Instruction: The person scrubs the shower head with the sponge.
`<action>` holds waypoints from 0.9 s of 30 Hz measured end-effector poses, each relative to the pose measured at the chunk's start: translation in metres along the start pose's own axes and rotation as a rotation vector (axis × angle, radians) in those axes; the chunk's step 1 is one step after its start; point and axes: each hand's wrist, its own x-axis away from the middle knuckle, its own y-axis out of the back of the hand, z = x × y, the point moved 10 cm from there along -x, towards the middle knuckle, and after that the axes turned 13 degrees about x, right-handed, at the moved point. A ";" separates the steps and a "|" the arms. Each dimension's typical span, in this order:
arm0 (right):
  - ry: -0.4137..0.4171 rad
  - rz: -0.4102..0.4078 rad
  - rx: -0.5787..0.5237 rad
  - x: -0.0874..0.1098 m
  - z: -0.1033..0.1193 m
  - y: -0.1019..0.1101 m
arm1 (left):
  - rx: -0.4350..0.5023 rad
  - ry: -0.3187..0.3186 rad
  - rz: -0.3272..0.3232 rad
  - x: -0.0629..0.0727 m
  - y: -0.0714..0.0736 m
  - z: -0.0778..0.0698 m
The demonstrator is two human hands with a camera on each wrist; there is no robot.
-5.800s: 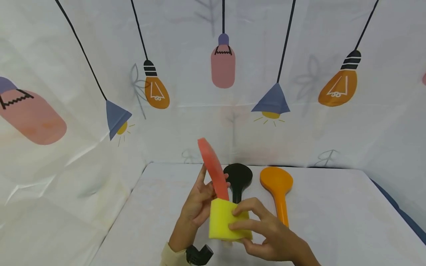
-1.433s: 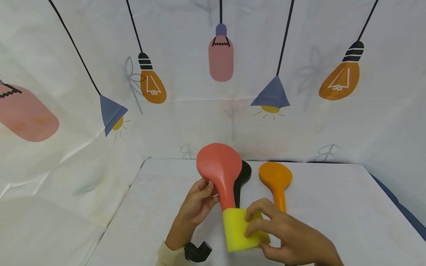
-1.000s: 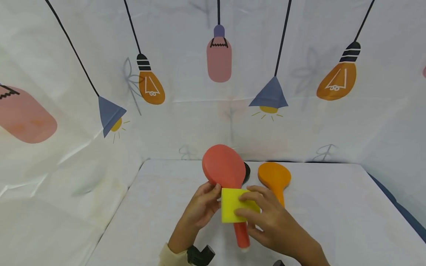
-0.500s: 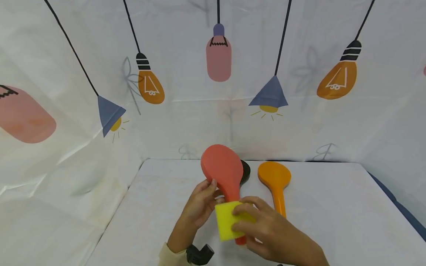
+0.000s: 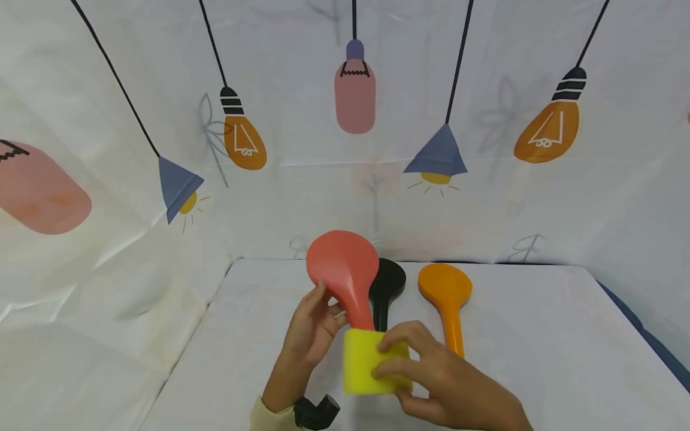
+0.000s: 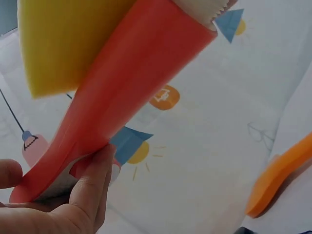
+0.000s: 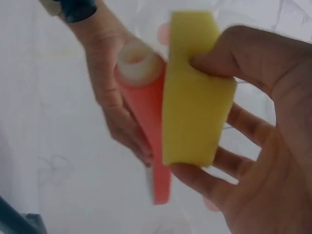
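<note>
Red paddle (image 5: 342, 261), clamped in the left grip (image 5: 311, 335), has shifted farther left, in front of the black paddle (image 5: 389, 280), the red handle (image 5: 360, 312) apparently being wiped with a yellow sponge (image 5: 362, 370) pinched in the right grip (image 5: 436, 372).

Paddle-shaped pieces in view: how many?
3: red one in the left hand; black one, partly hidden, and orange one to its right, both on the table.

Cream sleeve (image 5: 264, 417) (black wrist camera (image 5: 315, 413))
</note>
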 end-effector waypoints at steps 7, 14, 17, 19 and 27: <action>-0.219 -0.118 0.126 0.003 -0.035 -0.002 | -0.030 0.076 0.065 -0.001 -0.010 0.014; -0.434 -0.130 0.104 0.010 -0.059 -0.001 | -0.082 0.112 0.127 -0.001 -0.019 0.022; -0.426 -0.126 0.073 0.008 -0.054 -0.001 | -0.077 0.110 0.078 -0.001 -0.015 0.020; -0.414 -0.109 0.046 0.005 -0.049 -0.002 | -0.076 0.106 0.047 -0.001 -0.013 0.018; -0.311 -0.021 -0.044 -0.001 -0.025 -0.008 | -0.104 0.055 -0.036 0.000 0.003 0.002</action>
